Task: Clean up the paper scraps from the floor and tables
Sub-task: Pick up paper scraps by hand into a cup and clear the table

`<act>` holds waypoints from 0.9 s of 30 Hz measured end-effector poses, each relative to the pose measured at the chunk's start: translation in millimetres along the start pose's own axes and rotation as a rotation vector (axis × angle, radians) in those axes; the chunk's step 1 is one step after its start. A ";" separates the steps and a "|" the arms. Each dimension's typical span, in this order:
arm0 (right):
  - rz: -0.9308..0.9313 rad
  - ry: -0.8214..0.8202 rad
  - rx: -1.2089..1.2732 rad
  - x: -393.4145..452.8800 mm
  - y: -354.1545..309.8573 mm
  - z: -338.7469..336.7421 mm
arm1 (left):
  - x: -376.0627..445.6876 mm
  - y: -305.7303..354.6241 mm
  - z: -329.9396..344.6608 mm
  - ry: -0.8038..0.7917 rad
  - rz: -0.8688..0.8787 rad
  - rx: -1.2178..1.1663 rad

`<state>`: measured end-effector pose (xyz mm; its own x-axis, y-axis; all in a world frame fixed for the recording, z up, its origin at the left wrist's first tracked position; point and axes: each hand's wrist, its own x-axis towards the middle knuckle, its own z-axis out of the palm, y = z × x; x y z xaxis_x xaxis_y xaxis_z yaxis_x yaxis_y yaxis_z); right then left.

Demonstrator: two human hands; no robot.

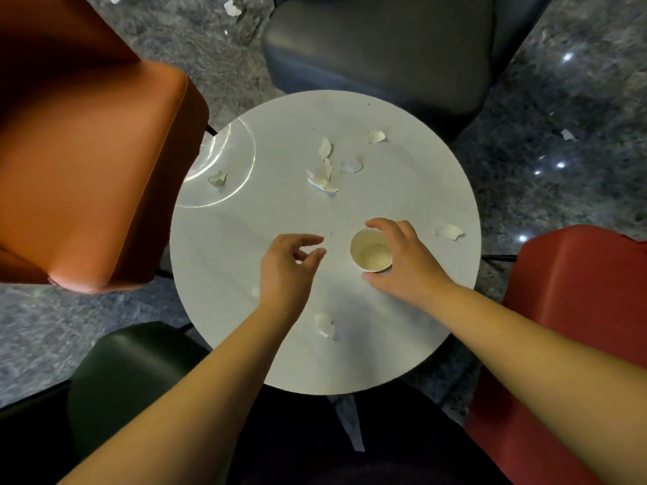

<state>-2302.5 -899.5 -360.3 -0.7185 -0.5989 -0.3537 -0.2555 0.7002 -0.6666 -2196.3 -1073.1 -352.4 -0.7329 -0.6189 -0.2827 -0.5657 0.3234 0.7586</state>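
A round white table [402,190] carries several torn paper scraps: a cluster [324,176] near its middle, one at the left [217,178], one at the right [449,231], one near my forearm [324,324]. An empty paper cup [371,252] stands upright on the table. My right hand [406,260] curls around the cup's right side, fingers over its far rim and thumb at its near side. My left hand [289,266] hovers just left of the cup, fingers apart and curled, holding nothing I can see.
Chairs ring the table: orange [87,162] at the left, dark grey [378,47] at the far side, red [574,327] at the right, dark green [129,372] at the near left. More paper scraps lie on the grey floor at the top [231,7] and right [567,134].
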 end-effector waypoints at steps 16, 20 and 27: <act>-0.058 -0.097 -0.068 15.3 -21.9 36.9 | -10.4 -128.1 -34.0 -0.041 -0.275 0.338; -0.057 -0.105 -0.069 18.0 -24.9 42.4 | -3.4 -130.9 -31.4 -0.036 -0.274 0.320; -0.051 -0.116 -0.061 18.7 -28.4 51.6 | -1.2 -133.7 -31.9 -0.083 -0.180 0.299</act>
<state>-2275.4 -950.6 -381.9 -0.6249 -0.6730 -0.3957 -0.3317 0.6877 -0.6457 -2107.8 -1138.3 -434.8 -0.6328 -0.6287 -0.4520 -0.7651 0.4175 0.4903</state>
